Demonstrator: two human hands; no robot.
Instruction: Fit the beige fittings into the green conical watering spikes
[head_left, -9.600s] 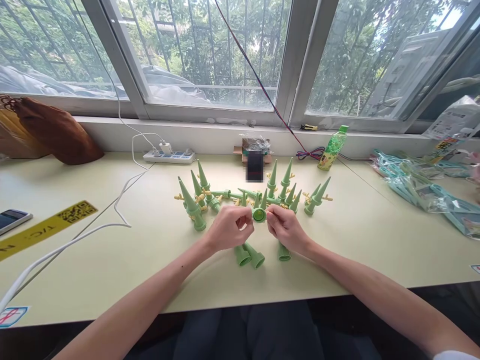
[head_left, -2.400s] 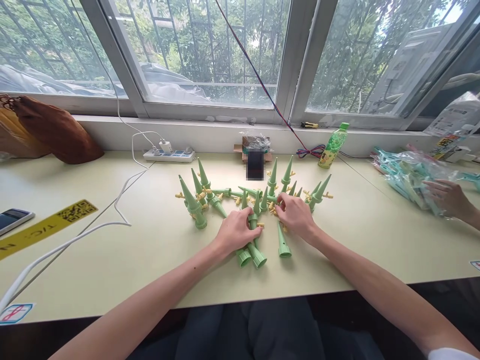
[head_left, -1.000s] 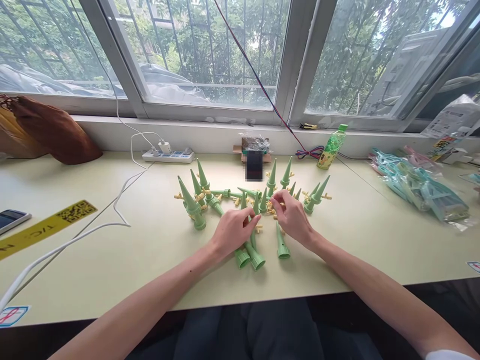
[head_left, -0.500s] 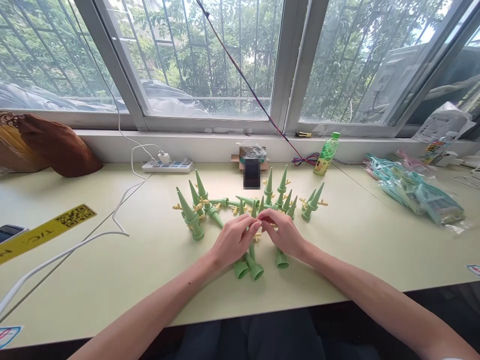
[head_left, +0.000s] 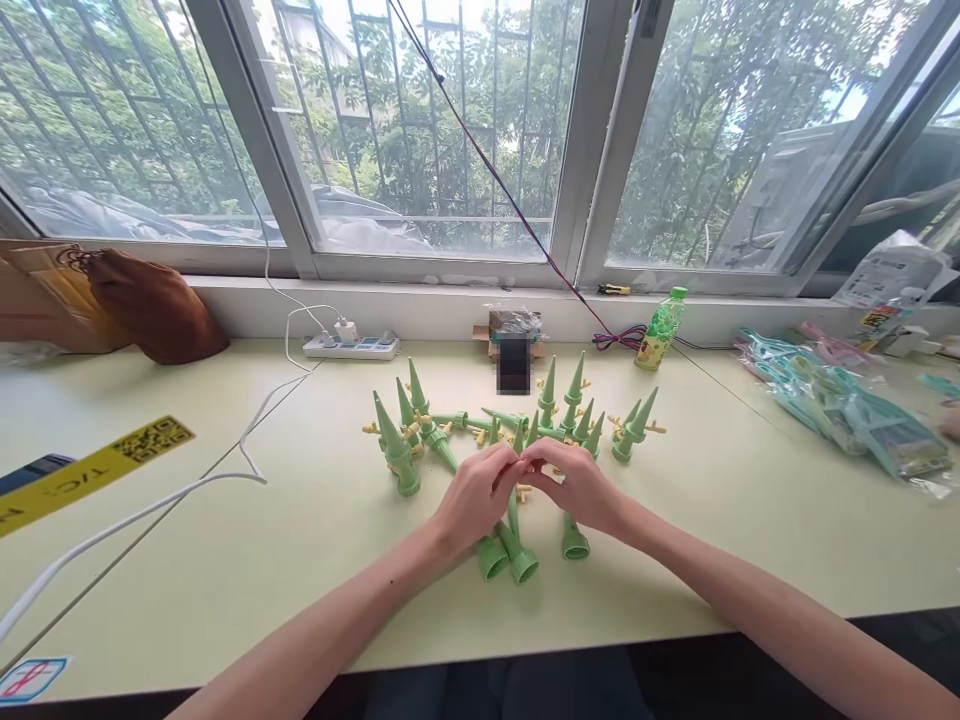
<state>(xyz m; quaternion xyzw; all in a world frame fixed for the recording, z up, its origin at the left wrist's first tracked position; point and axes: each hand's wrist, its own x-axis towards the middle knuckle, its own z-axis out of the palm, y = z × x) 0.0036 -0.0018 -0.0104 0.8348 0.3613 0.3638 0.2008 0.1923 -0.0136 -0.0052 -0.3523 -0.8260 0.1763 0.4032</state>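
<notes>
My left hand (head_left: 480, 492) and my right hand (head_left: 579, 482) meet fingertip to fingertip over the middle of the table. Both are closed in a pinch; whatever lies between the fingertips is too small or hidden to name. Around them are several green plastic watering spikes with yellow valves. One green spike (head_left: 395, 445) stands upright left of my hands, and another spike (head_left: 636, 425) leans at the right. Below my fingers lie spikes with open round ends toward me, such as the spike (head_left: 519, 556) and the single spike (head_left: 575, 541) under my right wrist.
A pale table (head_left: 285, 560) runs below the windows. At its back are a power strip (head_left: 351, 347), a small cardboard box (head_left: 480, 340) and a green drink bottle (head_left: 661, 330). Plastic-wrapped packs (head_left: 840, 400) lie at right, a brown bag (head_left: 154, 305) at left. A white cable (head_left: 255, 440) crosses the left side.
The whole view has shifted, so things sit slightly lower and more to the right. My hands stay together at the fingertips, with only a slight change in the fingers.
</notes>
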